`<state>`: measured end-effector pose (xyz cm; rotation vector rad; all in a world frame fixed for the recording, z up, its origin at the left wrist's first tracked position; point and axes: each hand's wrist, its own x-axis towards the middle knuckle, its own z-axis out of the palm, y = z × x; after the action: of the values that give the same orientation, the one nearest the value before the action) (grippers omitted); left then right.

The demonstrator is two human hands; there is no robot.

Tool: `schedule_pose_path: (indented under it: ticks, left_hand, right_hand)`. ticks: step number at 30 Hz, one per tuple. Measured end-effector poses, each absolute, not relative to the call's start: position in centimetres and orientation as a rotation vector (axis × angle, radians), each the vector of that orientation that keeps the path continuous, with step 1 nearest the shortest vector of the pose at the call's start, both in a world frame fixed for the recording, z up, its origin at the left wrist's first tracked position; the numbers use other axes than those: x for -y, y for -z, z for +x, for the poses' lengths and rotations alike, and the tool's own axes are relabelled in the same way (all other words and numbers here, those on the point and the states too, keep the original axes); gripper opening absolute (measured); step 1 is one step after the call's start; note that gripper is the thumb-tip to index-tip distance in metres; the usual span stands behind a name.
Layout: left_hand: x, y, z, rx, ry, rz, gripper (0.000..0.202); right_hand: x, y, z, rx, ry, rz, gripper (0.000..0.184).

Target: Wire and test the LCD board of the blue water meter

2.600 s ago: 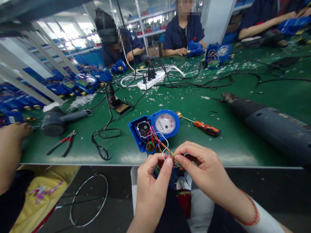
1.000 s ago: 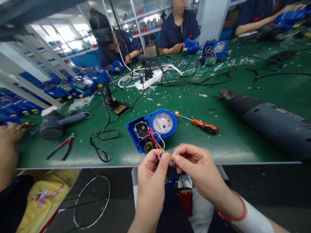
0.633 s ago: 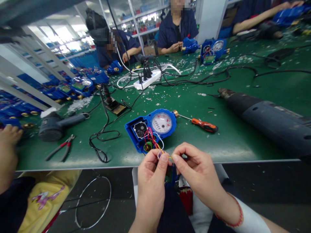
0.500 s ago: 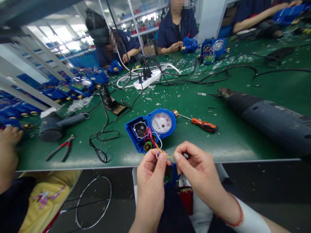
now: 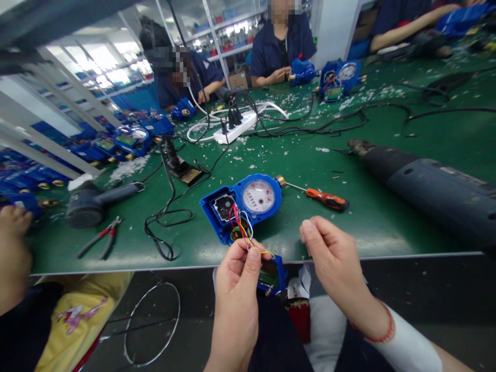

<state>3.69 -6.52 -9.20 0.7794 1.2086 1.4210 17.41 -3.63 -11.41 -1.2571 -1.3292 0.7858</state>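
A blue water meter (image 5: 259,197) with a round white dial and an opened box lies near the table's front edge. Coloured wires (image 5: 241,223) run out of its box to my left hand (image 5: 238,289), which pinches them between thumb and fingertips. Below those fingers, past the table edge, hangs a blue cover with a circuit board (image 5: 272,274), joined by a yellow wire. Apart from the wires, to the right, my right hand (image 5: 334,253) is closed with thumb against fingers; what it pinches, if anything, I cannot make out.
An orange screwdriver (image 5: 327,199) touches the meter's brass end. On the right lies a large heat gun (image 5: 437,191). Pliers (image 5: 101,238), a soldering iron stand (image 5: 188,173), cables and a white power strip (image 5: 235,128) lie around. Co-workers sit opposite; a person's hand (image 5: 14,222) is at left.
My right hand has moved right, away from the wires and my left hand. The left still pinches the wires, and more of the blue cover now shows.
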Motion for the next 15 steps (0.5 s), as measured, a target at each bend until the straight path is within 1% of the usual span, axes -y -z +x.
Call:
schedule_pose_path:
  ticks: [1, 3, 5, 7, 10, 15]
  left_hand:
    - [6.5, 9.2, 3.6, -1.206, -1.422, 0.779, 0.016]
    - [6.6, 9.2, 3.5, -1.211, -1.41, 0.785, 0.016]
    - [6.6, 9.3, 3.3, -1.221, -1.4, 0.79, 0.016]
    - [6.7, 9.4, 3.2, -1.235, -1.399, 0.795, 0.016]
    - [6.6, 9.5, 3.2, -1.251, -1.399, 0.803, 0.015]
    - [6.3, 9.4, 3.2, -1.332, -1.406, 0.853, 0.013]
  right_hand:
    - [3.7, 11.3, 17.4, 1.35, -0.738, -1.249, 0.024]
    - [3.8, 11.0, 17.3, 1.451, -0.751, -1.143, 0.01]
    - [4.1, 10.7, 16.9, 1.568, -0.825, -1.008, 0.007]
    - [4.3, 10.5, 16.5, 1.622, -0.878, -0.942, 0.012]
    - [4.4, 10.6, 16.1, 1.579, -0.962, -0.956, 0.018]
    - [4.1, 11.2, 16.0, 1.27, -1.368, -1.051, 0.03]
